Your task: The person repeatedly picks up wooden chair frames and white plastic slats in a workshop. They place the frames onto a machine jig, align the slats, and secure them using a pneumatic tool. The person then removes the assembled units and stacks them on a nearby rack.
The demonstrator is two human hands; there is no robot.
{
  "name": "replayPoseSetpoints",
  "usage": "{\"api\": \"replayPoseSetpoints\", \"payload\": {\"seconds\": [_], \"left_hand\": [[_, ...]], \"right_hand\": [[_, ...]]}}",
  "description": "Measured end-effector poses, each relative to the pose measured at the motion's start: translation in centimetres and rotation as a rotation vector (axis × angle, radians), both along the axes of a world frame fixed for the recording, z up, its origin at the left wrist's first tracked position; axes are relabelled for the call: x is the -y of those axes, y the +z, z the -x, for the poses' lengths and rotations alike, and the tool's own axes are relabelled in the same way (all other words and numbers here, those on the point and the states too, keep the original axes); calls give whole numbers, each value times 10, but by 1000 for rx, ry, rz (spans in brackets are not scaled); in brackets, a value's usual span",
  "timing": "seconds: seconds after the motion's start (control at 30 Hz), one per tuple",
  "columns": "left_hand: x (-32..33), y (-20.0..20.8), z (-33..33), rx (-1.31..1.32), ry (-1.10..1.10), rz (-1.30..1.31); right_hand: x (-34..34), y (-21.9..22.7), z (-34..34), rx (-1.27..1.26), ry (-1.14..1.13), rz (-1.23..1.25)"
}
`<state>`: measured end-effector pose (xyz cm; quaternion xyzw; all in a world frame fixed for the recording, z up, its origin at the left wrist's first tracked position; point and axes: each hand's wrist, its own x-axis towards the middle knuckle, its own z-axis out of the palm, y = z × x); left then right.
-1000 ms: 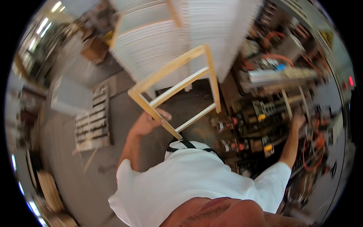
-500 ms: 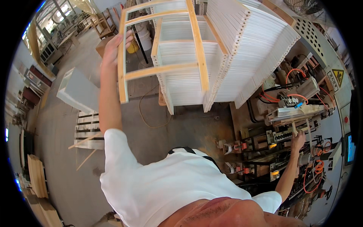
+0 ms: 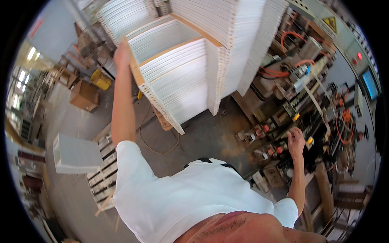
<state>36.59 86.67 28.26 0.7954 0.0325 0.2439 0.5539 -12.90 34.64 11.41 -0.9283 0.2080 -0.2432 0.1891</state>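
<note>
A wooden frame [image 3: 138, 75] with crossbars lies at the top of a stack of white-edged frames [image 3: 178, 87]. My left hand [image 3: 122, 56], blurred, is closed on the frame's left side; its fingertips are partly hidden. Off to the right, my right hand [image 3: 296, 141] hangs over the edge of a machine [image 3: 283, 117] with clamps and orange hoses. Its fingers are curled in and nothing shows between them. A pale strip [image 3: 317, 103] lies across the machine, beyond that hand.
More tall white stacks [image 3: 202, 18] stand behind and to the right. On the left are a pallet [image 3: 106, 162], a grey-white block-shaped stack [image 3: 77, 154], a cardboard box [image 3: 84, 95] and a yellow bucket [image 3: 100, 79]. A thin hose [image 3: 156, 152] curls on the floor.
The wooden frame, held up in my left hand before, has come down onto the stack. My right hand has drawn back from the machine toward my body. The whole view has turned.
</note>
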Motion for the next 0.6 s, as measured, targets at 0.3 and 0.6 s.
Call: {"api": "replayPoseSetpoints", "payload": {"seconds": [0.3, 0.6], "left_hand": [[69, 11, 196, 1075, -420, 392], [284, -177, 369, -278, -1371, 210]], "right_hand": [[-54, -4, 151, -87, -486, -63], [-161, -26, 352, -481, -1094, 7]]}}
